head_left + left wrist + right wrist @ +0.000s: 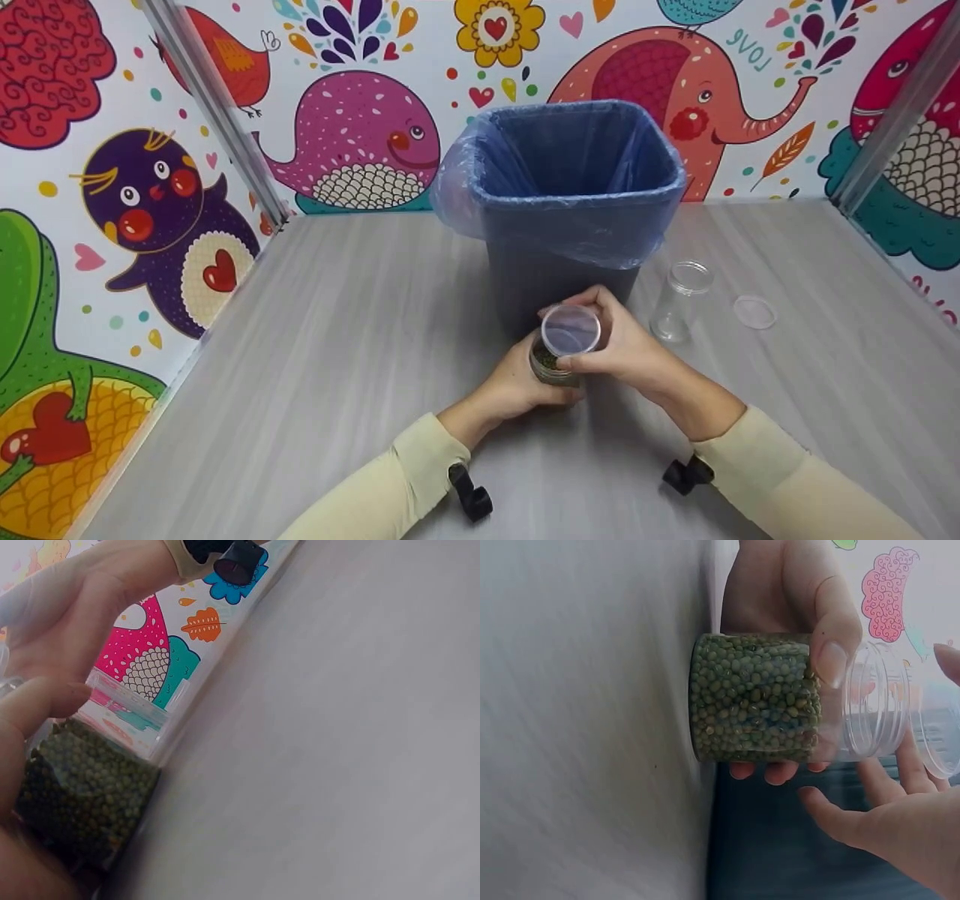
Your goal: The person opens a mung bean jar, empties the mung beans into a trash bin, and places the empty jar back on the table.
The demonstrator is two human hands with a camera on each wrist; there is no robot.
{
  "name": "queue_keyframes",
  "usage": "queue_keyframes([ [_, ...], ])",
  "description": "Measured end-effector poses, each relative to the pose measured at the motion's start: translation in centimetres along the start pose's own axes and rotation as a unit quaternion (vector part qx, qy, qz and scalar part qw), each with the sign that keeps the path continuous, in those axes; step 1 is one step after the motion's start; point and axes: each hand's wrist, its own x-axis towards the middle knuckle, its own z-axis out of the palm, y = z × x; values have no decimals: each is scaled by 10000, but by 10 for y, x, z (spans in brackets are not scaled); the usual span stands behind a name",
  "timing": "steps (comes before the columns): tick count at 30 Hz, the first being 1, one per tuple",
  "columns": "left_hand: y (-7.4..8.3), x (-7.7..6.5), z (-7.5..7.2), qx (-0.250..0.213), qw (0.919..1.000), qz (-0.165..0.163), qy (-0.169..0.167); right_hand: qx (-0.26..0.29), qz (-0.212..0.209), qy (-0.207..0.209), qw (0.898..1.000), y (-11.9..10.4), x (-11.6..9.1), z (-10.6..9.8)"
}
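A clear screw-top jar of green mung beans stands upright on the table, filled partway up. My left hand grips its side, with the thumb in front and fingers wrapped behind. Just over the jar's mouth, my right hand pinches a clear round lid by its rim. The lid is tilted and the threaded neck shows beneath it in the right wrist view. Part of the jar is hidden by both hands in the head view.
A grey bin with a blue liner stands right behind the hands. To the right are a second transparent jar and another clear lid lying on the table. Cartoon-printed walls enclose the grey table.
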Motion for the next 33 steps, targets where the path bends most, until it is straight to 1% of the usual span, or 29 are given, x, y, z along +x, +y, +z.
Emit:
queue_keyframes([
  [4, 0, 0, 0, 131, 9999, -43, 26, 202, -66, -2, 9998, 0, 0, 2],
  [7, 0, 0, -1, 149, 9999, 2, -6, 295, 64, 78, 9995, -1, -1, 3],
  [9, -1, 0, -1, 188, 9998, 19, -13, 217, 180, 188, 9994, -2, -1, 3],
  [12, -1, -1, -1, 319, 9995, -23, 39, -31, 255, 325, 9991, -6, -1, 2],
  [14, -1, -1, -1, 405, 9991, -58, 83, -254, 195, 330, 9989, -9, 0, 0],
  [20, -2, 0, -1, 475, 9988, -1, 87, -929, -238, 207, 9952, -23, -2, -7],
  [22, -2, 0, -1, 498, 9987, 23, 80, -1154, -389, 280, 9922, -30, -3, -11],
  [25, -2, 0, 0, 479, 9988, 79, 109, -1452, -492, 338, 9876, -41, -5, -16],
  [27, -3, 0, 0, 444, 9989, 68, 130, -1642, -486, 337, 9846, -47, -7, -19],
  [30, -2, 0, 1, 457, 9988, 27, 160, -1880, -381, 188, 9813, -52, -8, -22],
  [33, -1, 0, 1, 519, 9985, -6, 182, -2190, -291, 50, 9753, -56, -10, -24],
])
